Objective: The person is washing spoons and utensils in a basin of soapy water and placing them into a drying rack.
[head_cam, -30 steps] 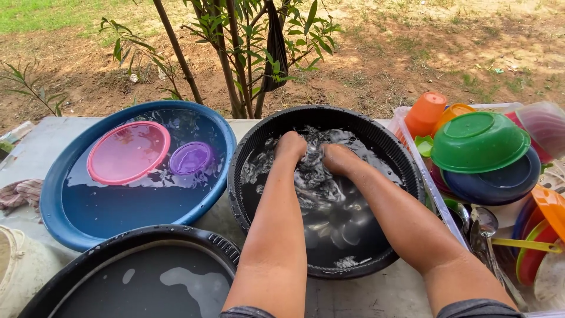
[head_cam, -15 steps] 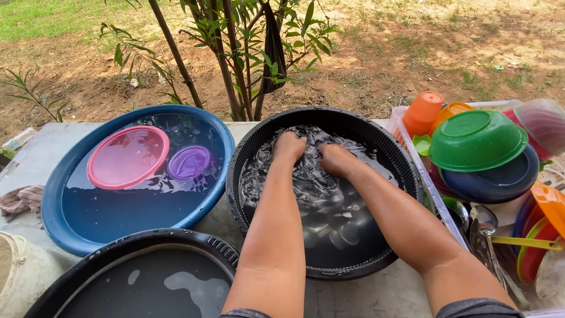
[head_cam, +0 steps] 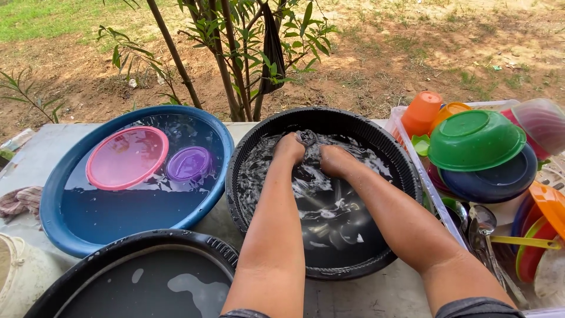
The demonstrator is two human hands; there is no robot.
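The counter [head_cam: 376, 291] is a pale slab carrying three wide basins. The middle one, a round black basin [head_cam: 382, 154] with a ribbed rim, holds dark, rippling water, and both forearms reach down into it. At its far side the left hand [head_cam: 289, 148] and the right hand [head_cam: 334, 160] meet on a dark wet cloth [head_cam: 308, 140], which lies bunched between them just at the waterline, close to the far wall. The cloth looks grey-black, soaked and wrinkled, with a small twisted lump standing up above the knuckles. The fingers of both hands are curled down into the water around it; they appear closed on the cloth, though their tips are hidden below the surface. To the left a blue basin [head_cam: 65, 227] holds a pink lid [head_cam: 126, 157] and a smaller purple lid [head_cam: 188, 164], both in the water. On the right a rack carries a green bowl [head_cam: 475, 140] upside down.
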